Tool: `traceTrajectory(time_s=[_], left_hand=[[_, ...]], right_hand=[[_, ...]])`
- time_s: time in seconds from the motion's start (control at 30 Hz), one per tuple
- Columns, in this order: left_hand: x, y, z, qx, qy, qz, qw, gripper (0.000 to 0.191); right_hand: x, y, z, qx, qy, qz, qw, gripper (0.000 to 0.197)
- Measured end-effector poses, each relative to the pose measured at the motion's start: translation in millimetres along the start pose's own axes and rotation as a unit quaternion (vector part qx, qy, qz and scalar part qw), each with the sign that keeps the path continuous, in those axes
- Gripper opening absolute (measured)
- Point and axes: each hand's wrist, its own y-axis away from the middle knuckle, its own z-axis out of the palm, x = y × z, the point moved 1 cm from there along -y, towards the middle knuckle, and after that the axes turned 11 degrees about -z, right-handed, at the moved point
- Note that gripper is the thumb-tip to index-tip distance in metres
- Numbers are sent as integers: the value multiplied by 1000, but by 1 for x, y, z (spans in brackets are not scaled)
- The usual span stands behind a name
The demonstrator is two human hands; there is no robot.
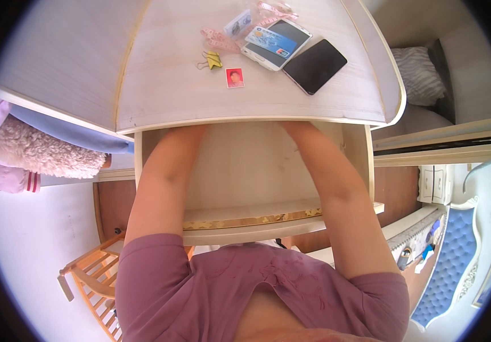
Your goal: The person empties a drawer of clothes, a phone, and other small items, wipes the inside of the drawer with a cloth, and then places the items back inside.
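Note:
Both my hands are out of view, hidden under the wooden top (177, 94); only my forearms show, reaching into a pulled-out drawer (245, 175) at its two sides. The visible part of the drawer floor is bare pale wood. Above, on the top, lie a white smartphone (267, 63) with a blue bank card (273, 42) across it and a dark-screened phone (316, 67) beside it. A pink tape measure (220, 40) curls behind a small card (238, 24). Nearer the front edge are a yellow binder clip (214, 60) and a red-backed ID photo (235, 78).
The drawer's front panel (254, 236) stands close to my chest. Folded clothes and a fluffy textile (53, 147) fill a compartment at left, above a wooden slatted chair (93, 278). At right are a cushion (418, 75) in a cubby and a blue tufted headboard (446, 265).

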Motion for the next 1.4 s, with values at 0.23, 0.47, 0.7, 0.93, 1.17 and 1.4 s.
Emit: traceTrajectory(time_s=[0.23, 0.47, 0.7, 0.93, 1.17, 1.4], left_hand=[[-55, 44, -23, 115, -35, -12, 993, 50], [-22, 156, -72, -159, -103, -11, 982, 55], [45, 246, -83, -295, 44, 191, 935, 40], [126, 259, -53, -329, 144, 329, 873, 32], [181, 267, -29, -386, 243, 339, 823, 36], [82, 257, -47, -509, 161, 295, 793, 46]], right_hand=[[-68, -26, 32, -33, 7, -36, 999, 42], [-93, 41, -18, -246, 120, -113, 955, 42], [-104, 148, -55, -373, 102, -99, 917, 24], [-100, 227, -103, -457, 44, 60, 886, 34], [-55, 265, -91, -521, -3, 138, 843, 43], [-106, 222, -59, -554, -64, 51, 828, 42]])
